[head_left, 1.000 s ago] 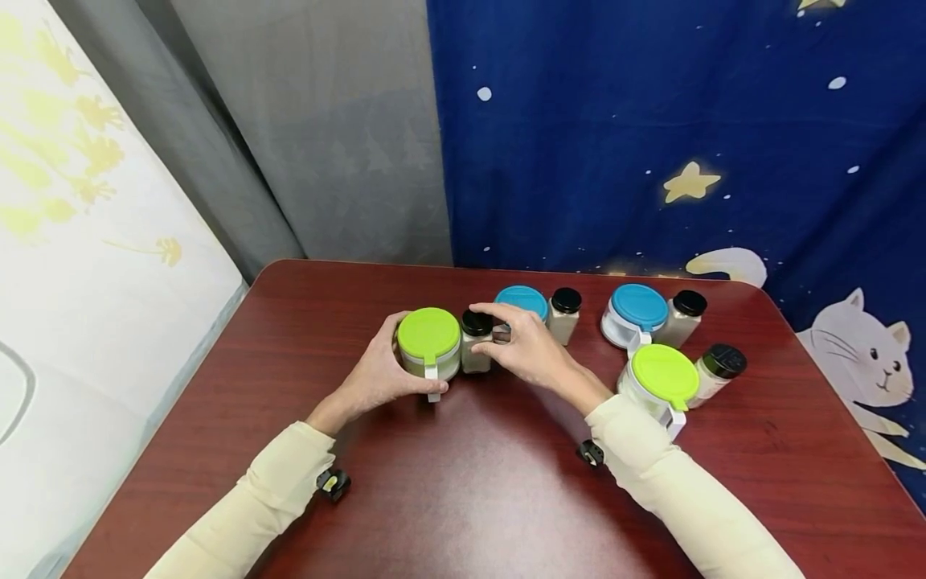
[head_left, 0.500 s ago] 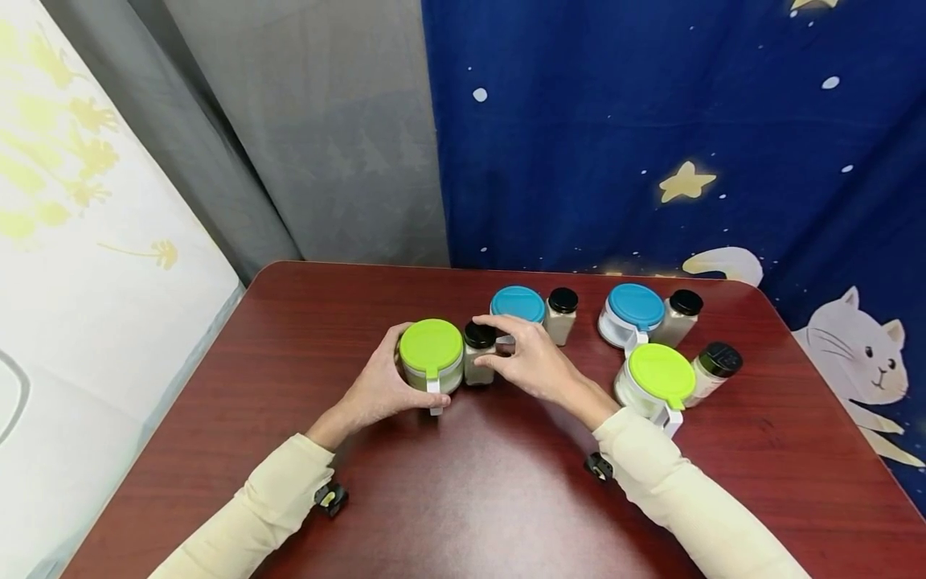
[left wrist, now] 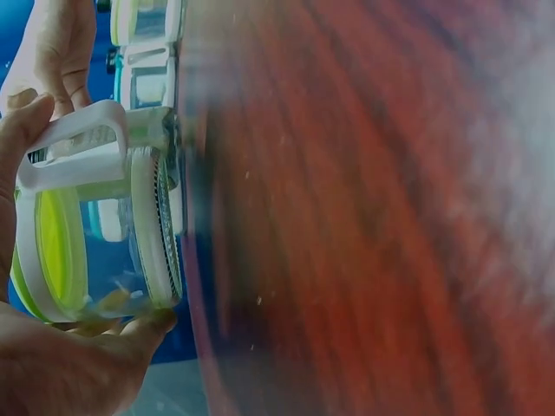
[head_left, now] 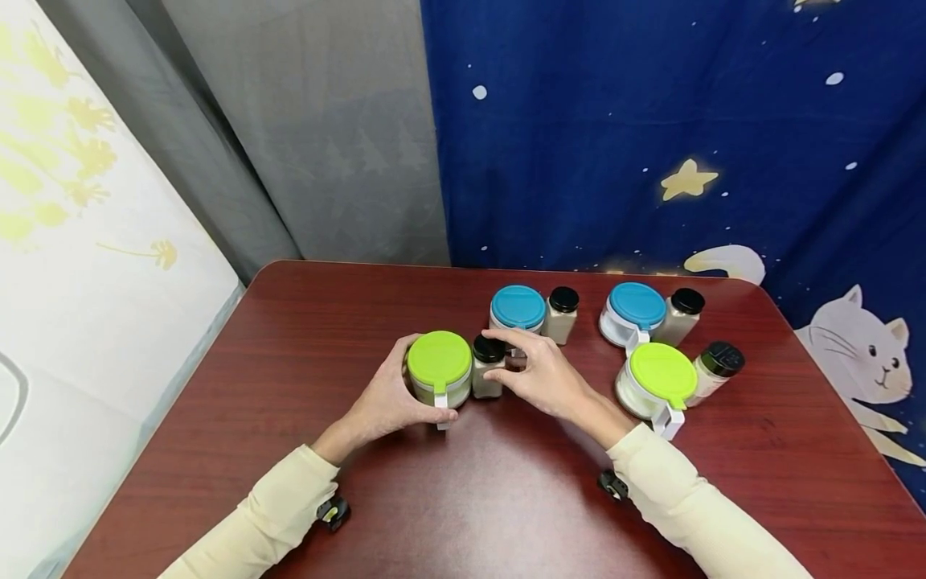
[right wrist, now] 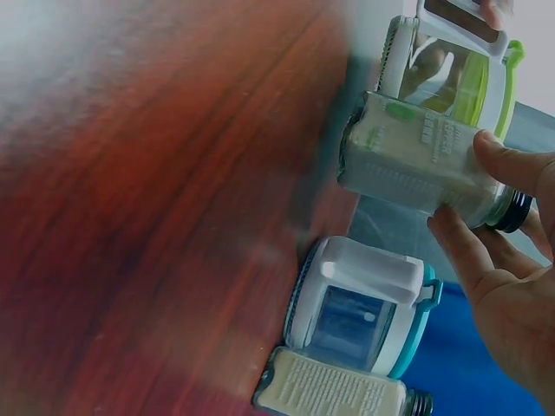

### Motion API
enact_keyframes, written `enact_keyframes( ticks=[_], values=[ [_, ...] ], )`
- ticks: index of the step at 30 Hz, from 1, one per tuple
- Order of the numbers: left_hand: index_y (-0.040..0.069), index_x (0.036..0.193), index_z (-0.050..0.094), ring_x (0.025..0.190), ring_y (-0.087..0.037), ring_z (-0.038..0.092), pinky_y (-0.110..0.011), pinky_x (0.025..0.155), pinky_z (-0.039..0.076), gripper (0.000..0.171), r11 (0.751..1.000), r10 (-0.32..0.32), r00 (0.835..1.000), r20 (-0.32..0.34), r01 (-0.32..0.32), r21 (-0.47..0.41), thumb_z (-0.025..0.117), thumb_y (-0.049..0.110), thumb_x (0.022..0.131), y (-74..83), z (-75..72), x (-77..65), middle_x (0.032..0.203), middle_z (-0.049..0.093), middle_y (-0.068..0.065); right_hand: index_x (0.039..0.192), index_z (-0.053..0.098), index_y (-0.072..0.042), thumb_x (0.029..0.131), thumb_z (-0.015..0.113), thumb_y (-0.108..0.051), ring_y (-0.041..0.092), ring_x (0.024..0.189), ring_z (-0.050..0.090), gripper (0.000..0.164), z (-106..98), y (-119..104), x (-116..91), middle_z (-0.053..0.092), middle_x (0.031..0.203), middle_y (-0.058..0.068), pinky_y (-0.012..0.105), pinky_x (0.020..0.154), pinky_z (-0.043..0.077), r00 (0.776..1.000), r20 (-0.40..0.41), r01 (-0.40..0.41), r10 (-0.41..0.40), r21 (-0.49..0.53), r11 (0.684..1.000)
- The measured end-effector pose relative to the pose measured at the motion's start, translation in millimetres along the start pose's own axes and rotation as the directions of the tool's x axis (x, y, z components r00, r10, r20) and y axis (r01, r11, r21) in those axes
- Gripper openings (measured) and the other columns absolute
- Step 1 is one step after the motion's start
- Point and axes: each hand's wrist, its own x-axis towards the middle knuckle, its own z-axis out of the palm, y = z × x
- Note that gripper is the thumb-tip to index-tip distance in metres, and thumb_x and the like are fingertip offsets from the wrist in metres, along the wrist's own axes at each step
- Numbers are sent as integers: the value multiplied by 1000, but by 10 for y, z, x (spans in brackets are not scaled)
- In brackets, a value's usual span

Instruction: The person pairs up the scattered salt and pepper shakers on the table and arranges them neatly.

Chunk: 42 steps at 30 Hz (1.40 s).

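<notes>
My left hand (head_left: 391, 394) grips a clear seasoning jar with a green lid (head_left: 439, 359), fingers round its far side and thumb by the white handle. In the left wrist view the jar's handle (left wrist: 113, 130) faces my thumb. Right beside it stands a square glass shaker bottle with a black cap (head_left: 488, 379). My right hand (head_left: 544, 371) holds this bottle between thumb and fingers near the top. Its pale contents and printed side (right wrist: 425, 152) show in the right wrist view, where it overlaps the green-lidded jar.
Behind my right hand stand a blue-lidded jar (head_left: 518, 305) and a black-capped bottle (head_left: 561, 322). Farther right are another blue-lidded jar (head_left: 635, 310), a second green-lidded jar (head_left: 661, 371) and two more black-capped bottles. The red-brown table (head_left: 463, 498) ends at a curtain (head_left: 579, 145).
Both hands have come toward me and slightly right, bringing the green-lidded jar and the black-capped bottle along side by side. The other jars and bottles have stayed in place.
</notes>
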Motion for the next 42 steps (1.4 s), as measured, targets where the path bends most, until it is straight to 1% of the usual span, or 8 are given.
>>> enact_keyframes(
  ticks=[2, 4, 7, 10, 16, 23, 29, 42],
  values=[
    [14, 147, 35, 118, -19, 56, -47, 104, 41, 112, 1000, -2, 1000, 2, 2, 2, 102, 23, 59, -2, 34, -8, 132, 55, -2, 134, 66, -10, 82, 88, -11, 19, 96, 64, 56, -9, 10, -39, 66, 129, 2, 36, 74, 58, 1000, 2, -9, 9, 16, 1000],
    [13, 148, 35, 117, -19, 56, -47, 104, 41, 112, 1000, -3, 1000, 3, 3, 7, 102, 23, 58, -6, 67, -13, 132, 56, -3, 133, 66, -9, 82, 87, -10, 16, 108, 64, 55, -13, 24, -75, 66, 129, 2, 37, 81, 58, 1000, -1, -17, 17, 40, 999],
    [13, 147, 36, 117, -18, 56, -47, 104, 42, 112, 1000, -8, 1000, 0, 8, 20, 102, 25, 57, -6, 114, -19, 131, 56, -2, 132, 67, -8, 81, 87, -7, 17, 113, 64, 55, -15, 48, -123, 65, 130, 4, 37, 84, 57, 1000, -8, -17, 17, 67, 998],
    [13, 146, 37, 116, -18, 57, -46, 104, 42, 112, 1000, -8, 1000, 1, 8, 8, 103, 24, 56, -1, 156, -21, 130, 57, -2, 131, 67, -6, 80, 88, -5, 18, 112, 64, 55, -20, 68, -162, 66, 129, 5, 36, 85, 57, 1000, -20, -11, 13, 78, 997],
    [14, 146, 37, 116, -17, 57, -46, 104, 41, 111, 1000, 13, 1000, 11, -13, -12, 103, 23, 56, 10, 242, -12, 130, 57, -1, 130, 68, -10, 79, 88, -5, 19, 112, 65, 54, -62, 79, -250, 65, 129, 6, 32, 85, 56, 999, -40, -19, 23, 76, 997],
    [15, 147, 36, 115, -15, 57, -46, 101, 44, 112, 999, 24, 1000, 16, -25, 48, 102, 31, 57, 62, 344, -1, 130, 56, 1, 129, 67, -5, 79, 87, -1, 26, 107, 68, 54, -131, 109, -356, 66, 125, 10, 32, 85, 56, 998, -63, 0, 8, 119, 993],
    [15, 146, 38, 113, -14, 57, -44, 100, 45, 112, 997, 24, 1000, 13, -25, 77, 102, 32, 57, 125, 418, 41, 129, 57, 2, 129, 68, -5, 78, 88, 1, 23, 104, 69, 55, -201, 132, -418, 68, 122, 6, 31, 85, 56, 996, -89, 4, 5, 105, 994],
    [14, 148, 36, 113, -14, 57, -42, 99, 46, 114, 998, 8, 999, 34, -10, 61, 102, 32, 57, 192, 572, 120, 129, 56, 1, 127, 69, -8, 78, 88, -1, 23, 100, 71, 53, -322, 174, -518, 69, 120, 4, 33, 84, 56, 992, -115, -37, 48, 101, 994]
  ],
)
